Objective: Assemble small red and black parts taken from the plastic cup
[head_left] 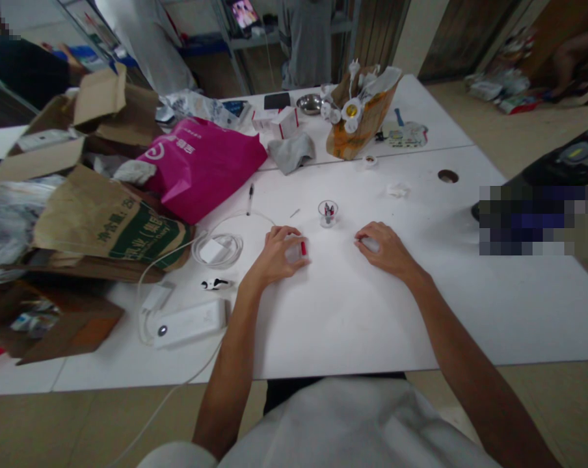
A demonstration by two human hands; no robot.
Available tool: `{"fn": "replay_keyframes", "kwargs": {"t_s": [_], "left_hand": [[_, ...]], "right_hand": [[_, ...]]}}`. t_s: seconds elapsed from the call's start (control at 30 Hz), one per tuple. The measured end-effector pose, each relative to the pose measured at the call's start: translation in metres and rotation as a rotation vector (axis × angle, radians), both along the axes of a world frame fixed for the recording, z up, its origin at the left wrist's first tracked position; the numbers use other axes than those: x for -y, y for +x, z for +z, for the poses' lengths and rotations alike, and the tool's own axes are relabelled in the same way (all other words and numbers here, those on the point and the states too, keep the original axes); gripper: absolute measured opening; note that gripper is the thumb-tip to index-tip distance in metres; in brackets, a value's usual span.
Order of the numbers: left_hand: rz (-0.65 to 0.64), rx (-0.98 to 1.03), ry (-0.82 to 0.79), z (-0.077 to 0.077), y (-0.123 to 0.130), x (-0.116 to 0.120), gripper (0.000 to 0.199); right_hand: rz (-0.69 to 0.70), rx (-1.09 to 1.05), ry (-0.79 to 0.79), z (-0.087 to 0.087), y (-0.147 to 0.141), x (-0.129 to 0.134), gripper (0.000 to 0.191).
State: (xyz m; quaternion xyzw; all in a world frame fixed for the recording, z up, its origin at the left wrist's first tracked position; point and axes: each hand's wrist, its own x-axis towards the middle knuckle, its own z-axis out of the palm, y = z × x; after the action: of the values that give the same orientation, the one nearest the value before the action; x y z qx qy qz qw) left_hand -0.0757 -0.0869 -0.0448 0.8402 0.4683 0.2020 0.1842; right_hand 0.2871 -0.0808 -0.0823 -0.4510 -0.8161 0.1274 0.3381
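My left hand (279,252) is curled around a small clear container (295,252) with a red piece (303,248) showing at its right side. To the right, my right hand (380,247) rests low over the white table (343,312), its thumb and fingers drawn together in a pinch. Whatever is between those fingertips is too small to make out. Between the hands and slightly beyond them stands a clear cup (328,213) with small red and metallic pieces inside. A thin short stick (294,212) lies left of the cup.
At left are a white power bank (190,324), coiled cable (217,251), a pen (250,198), a pink bag (201,166) and cardboard boxes (50,325). A paper bag (355,127) of white plugs stands at the back. Other people are around the table.
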Motion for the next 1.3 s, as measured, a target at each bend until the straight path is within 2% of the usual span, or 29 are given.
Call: {"fn": "replay_keyframes", "kwargs": {"t_s": [0.27,0.5,0.7,0.93,1.07,1.3], "left_hand": [[-0.017,0.011,0.007,-0.001,-0.001,-0.001,0.051],[-0.008,0.041,0.021,-0.002,-0.002,-0.001,0.062],[0.031,0.11,0.127,0.002,0.0,0.001,0.052],[0.175,0.136,0.279,0.007,0.003,-0.001,0.026],[0.222,0.143,0.313,0.007,0.003,-0.002,0.028],[0.209,0.134,0.332,0.005,0.004,-0.003,0.029]], "right_hand": [[0.003,-0.015,-0.004,0.002,-0.001,0.0,0.002],[-0.011,-0.072,0.001,0.004,-0.002,0.001,0.006],[-0.033,-0.15,0.06,0.012,-0.004,0.002,0.006],[-0.12,-0.24,0.161,0.022,-0.006,0.002,0.012],[-0.152,-0.258,0.153,0.025,-0.007,0.003,0.013],[-0.122,-0.262,0.171,0.025,-0.009,0.003,0.012]]}}
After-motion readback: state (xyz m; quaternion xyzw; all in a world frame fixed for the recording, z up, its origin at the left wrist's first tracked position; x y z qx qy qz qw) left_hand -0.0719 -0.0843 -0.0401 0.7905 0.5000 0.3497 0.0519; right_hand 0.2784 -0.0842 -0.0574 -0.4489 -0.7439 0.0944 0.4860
